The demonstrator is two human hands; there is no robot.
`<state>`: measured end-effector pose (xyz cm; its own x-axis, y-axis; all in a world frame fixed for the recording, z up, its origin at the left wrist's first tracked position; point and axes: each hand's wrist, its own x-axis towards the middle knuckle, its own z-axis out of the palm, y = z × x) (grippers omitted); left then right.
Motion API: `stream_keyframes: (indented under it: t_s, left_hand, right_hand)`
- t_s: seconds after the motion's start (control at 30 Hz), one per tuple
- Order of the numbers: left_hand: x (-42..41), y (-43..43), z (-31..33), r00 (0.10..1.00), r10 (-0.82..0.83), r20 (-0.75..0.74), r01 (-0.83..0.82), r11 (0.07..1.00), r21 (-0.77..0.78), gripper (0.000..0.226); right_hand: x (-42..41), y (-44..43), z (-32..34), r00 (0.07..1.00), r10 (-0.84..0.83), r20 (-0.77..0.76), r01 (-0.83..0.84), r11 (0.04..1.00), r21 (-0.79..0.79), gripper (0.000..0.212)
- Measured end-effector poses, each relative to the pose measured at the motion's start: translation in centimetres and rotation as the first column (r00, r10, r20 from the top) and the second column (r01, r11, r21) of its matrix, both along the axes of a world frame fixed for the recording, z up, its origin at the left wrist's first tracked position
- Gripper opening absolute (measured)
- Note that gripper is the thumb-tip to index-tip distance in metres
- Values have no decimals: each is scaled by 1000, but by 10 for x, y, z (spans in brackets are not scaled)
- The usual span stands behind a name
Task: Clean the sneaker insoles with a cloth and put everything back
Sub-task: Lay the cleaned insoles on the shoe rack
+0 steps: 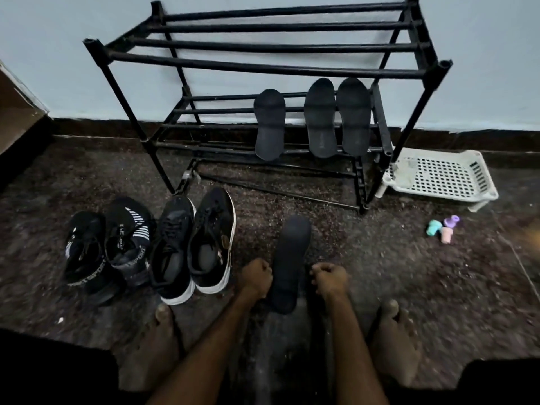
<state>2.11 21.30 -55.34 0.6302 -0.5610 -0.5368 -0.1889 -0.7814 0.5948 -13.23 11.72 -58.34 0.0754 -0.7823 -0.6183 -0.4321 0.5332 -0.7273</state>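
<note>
Both hands sit low in the view with their fingers curled into loose fists, the left hand (257, 276) and the right hand (330, 277) on either side of one dark insole (289, 264). The insole runs lengthwise between them, heel end toward the person and toe end pointing away. The left knuckles meet its edge and the right fingers are just beside the other edge (the blur hides whether either hand actually pinches it, so I cannot tell if it is held or merely flanked). Straight ahead of the hands, past the insole's toe, stands a black shoe rack (263, 65) against a pale wall (58, 54). Three more insoles lean on its lower bars: a single one (269, 124) and, to its right, a pair side by side (336, 118). To the left of the left hand, near it, a pair of black white-soled sneakers (193, 247) stands on the dark speckled floor (380, 258). Further left is a pair of black striped sneakers (108, 247). Well to the right of the right hand and further away lies a white plastic tray (441, 176) beside the rack's foot, with three small pastel objects (442, 228) nearer the hand. Two bare feet (157, 346) frame the forearms.
</note>
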Motion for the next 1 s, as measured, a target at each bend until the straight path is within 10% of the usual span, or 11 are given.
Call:
stream_keyframes:
  t_s: [0.57, 1.0]
  left_hand:
    - [-9, 26, 90, 929, 79, -361, -182, 947, -264, 21]
    - [84, 72, 236, 890, 177, -420, -419, 680, -601, 21]
  right_hand:
    - [6, 36, 125, 965, 23, 261, -49, 994, 94, 21]
    - [76, 50, 197, 902, 188, 389, -158, 982, -108, 13]
